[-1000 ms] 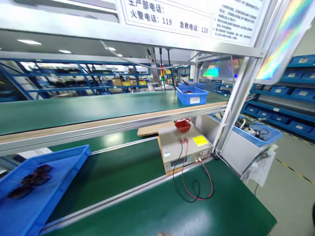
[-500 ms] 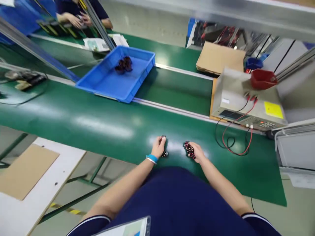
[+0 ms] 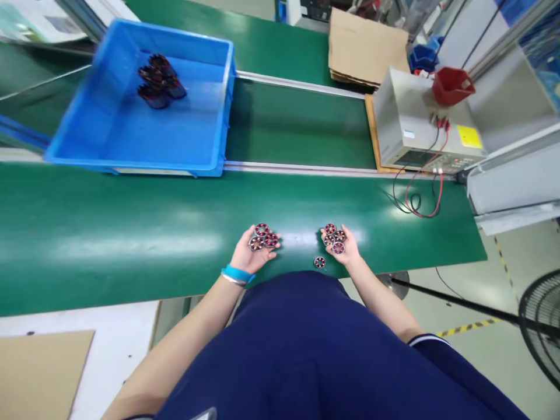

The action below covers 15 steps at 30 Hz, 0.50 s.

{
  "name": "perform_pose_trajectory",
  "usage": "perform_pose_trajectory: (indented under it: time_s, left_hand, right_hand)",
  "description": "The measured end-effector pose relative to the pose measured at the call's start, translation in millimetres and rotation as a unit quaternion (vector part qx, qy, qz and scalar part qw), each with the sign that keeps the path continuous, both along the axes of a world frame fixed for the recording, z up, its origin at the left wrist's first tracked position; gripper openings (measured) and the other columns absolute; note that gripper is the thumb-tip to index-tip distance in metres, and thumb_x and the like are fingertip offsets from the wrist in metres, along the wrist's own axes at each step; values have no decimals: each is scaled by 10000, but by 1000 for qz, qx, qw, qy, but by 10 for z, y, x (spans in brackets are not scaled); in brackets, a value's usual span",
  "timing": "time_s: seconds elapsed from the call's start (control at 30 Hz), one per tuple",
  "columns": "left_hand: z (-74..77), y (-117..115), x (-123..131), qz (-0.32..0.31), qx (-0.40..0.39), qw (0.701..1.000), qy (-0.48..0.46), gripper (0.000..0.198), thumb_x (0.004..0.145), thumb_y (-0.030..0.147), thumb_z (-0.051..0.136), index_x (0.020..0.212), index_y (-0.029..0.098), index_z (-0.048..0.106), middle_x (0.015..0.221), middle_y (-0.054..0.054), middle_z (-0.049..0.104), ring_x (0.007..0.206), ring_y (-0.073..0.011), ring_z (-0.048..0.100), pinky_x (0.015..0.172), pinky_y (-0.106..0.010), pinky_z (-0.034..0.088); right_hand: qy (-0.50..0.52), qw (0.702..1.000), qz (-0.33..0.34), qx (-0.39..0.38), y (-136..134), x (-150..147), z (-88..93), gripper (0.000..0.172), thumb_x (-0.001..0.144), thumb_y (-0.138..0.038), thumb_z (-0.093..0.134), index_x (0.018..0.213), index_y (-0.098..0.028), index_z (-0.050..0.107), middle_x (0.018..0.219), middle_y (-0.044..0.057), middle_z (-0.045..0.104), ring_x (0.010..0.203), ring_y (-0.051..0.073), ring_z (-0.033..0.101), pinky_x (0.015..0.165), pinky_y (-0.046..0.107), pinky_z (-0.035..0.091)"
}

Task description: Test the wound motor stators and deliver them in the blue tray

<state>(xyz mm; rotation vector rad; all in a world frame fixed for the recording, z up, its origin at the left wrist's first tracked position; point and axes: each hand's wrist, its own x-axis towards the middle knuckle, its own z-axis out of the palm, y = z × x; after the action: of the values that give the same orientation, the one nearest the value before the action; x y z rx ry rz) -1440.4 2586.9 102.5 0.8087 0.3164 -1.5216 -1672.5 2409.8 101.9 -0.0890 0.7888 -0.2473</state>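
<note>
My left hand (image 3: pixel 244 254) is turned palm up and cradles three small round motor stators (image 3: pixel 270 240), with dark and reddish windings set like spokes in a ring. Across from it, my right hand (image 3: pixel 351 251) cups a cluster of several similar stators (image 3: pixel 338 248) on its palm and fingers. One loose stator (image 3: pixel 319 262) lies flat on the green tabletop (image 3: pixel 289 204) near its front edge, just left of my right hand and apart from it.
A blue tray (image 3: pixel 166 164) at the back left holds a pile of dark wound parts (image 3: pixel 160 81). At the right stands a grey bench meter (image 3: pixel 409 122) with black and red leads (image 3: pixel 420 213) trailing onto the table. Flat cardboard (image 3: pixel 367 46) lies behind; a fan (image 3: pixel 542 326) stands right.
Both hands have turned palm up and moved farther apart, showing the stators. A loose stator now shows on the table. My view has tilted and shifted, so the blue tray appears larger.
</note>
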Motion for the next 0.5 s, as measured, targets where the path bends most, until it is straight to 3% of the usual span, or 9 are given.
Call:
perform_pose_trajectory:
  time_s: [0.2, 0.33, 0.5]
  left_hand:
    - [77, 224, 281, -5, 2, 999, -40, 396, 844, 517, 466, 879, 155, 625, 940, -117, 664, 743, -236, 633, 502, -305, 498]
    - [135, 266, 311, 29, 2, 998, -48, 397, 836, 522, 478, 876, 156, 628, 944, -119, 658, 752, -238, 625, 502, -297, 481]
    - [253, 323, 437, 83, 1, 996, -35, 413, 861, 515, 431, 856, 155, 631, 917, -110, 659, 738, -232, 626, 490, -279, 457]
  right_hand:
    - [-29, 999, -43, 3, 198, 288, 92, 428, 926, -501, 256, 1040, -166, 497, 1075, 113, 605, 901, 139, 589, 518, 192, 507]
    - [-40, 999, 7, -7, 80, 478, 76, 444, 929, -493, 232, 1074, -160, 488, 1057, 123, 603, 852, 140, 590, 481, 189, 492]
    - [-64, 993, 96, -9, 2, 931, 43, 530, 931, -519, 196, 1078, -122, 514, 866, 100, 613, 695, 118, 547, 423, 147, 420]
